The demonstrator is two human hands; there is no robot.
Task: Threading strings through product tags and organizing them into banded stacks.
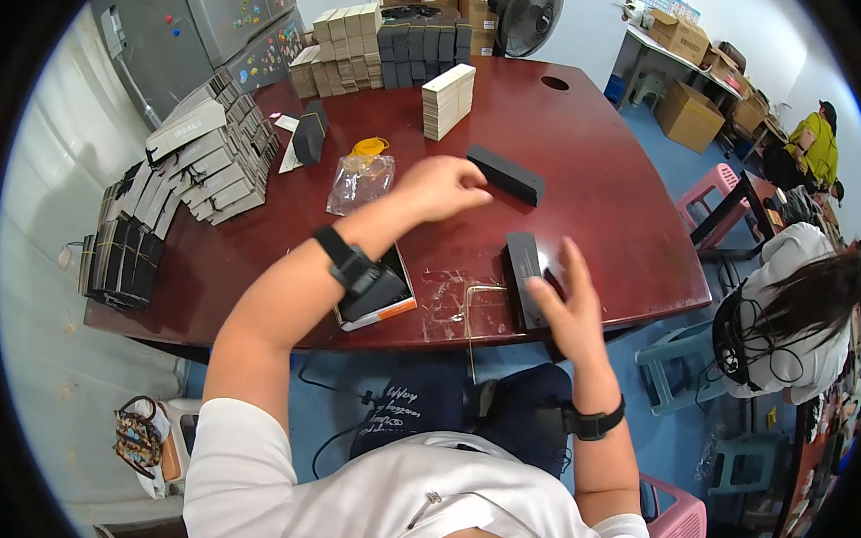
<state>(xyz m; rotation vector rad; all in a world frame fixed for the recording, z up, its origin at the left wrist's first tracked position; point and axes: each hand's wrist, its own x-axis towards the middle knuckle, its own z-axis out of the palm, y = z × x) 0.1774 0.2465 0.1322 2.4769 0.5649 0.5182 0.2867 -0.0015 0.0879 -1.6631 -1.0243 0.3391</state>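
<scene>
On the table lies a long black box (506, 175), its near left end beside my left hand (445, 190). That hand's fingers are loosely curled, with a gap between thumb and forefinger and nothing visible in them. Closer to the front edge is a second black box (523, 282), set lengthwise. My right hand (571, 307) is just to its right, thumb and fingers spread apart, the thumb near the box's side; whether it touches cannot be made out. Under my left forearm, a shallow open carton (383, 312) with an orange-marked side holds dark flat pieces, partly hidden.
Stacked pale boxes (212, 152) and black bundles (122, 263) fill the left side. At the back stand a pale stack (448, 102) and banded dark bundles (424, 51). A clear plastic bag (361, 183) with yellow bands (369, 147) lies mid-table. A person (780, 310) sits at right.
</scene>
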